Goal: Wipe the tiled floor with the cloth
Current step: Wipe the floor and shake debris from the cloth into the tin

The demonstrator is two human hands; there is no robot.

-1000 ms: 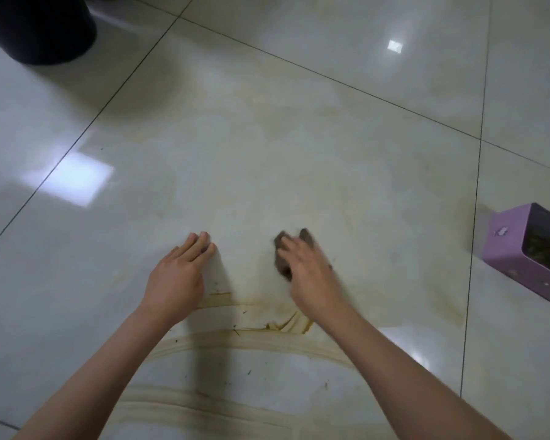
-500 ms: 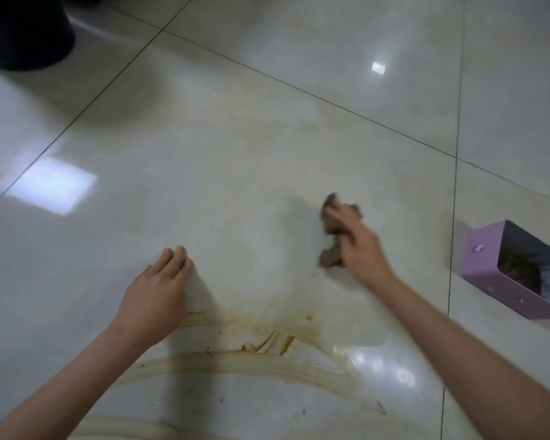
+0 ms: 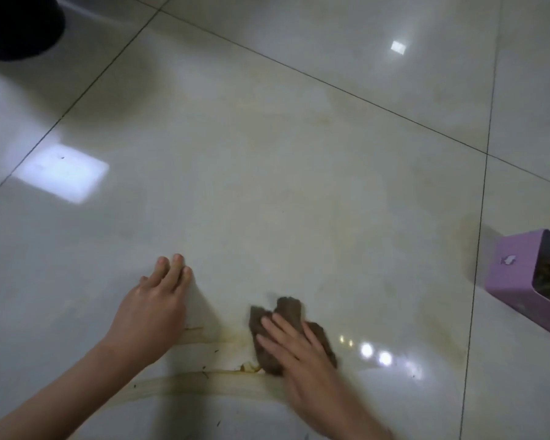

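1. Head view, hands: the right hand [image 3: 302, 357] lies flat on the brown cloth [image 3: 289, 309]. Its fingers [image 3: 278, 328] are straight and spread, pressing the cloth down rather than gripping it. The left hand [image 3: 153, 309] rests palm-down on the tiled floor [image 3: 267, 185] just to the left, fingers straight and close together, holding nothing. It looks like a brace.
2. Head view, the cloth: it is bunched under the right palm, touching the floor at the upper edge of a brown streak [image 3: 204, 384] that curves across the near tile.
3. Head view, progress: the tile beyond the hands looks mostly wiped, with only a faint yellowish haze. The streak, an orange blot beside the cloth and dark specks [image 3: 217, 350] nearer the person remain, so I judge the job partly done, with the near band left.
4. Head view, surroundings: a purple box [image 3: 511, 277] sits well to the right, and a dark bin [image 3: 16, 23] stands far left.
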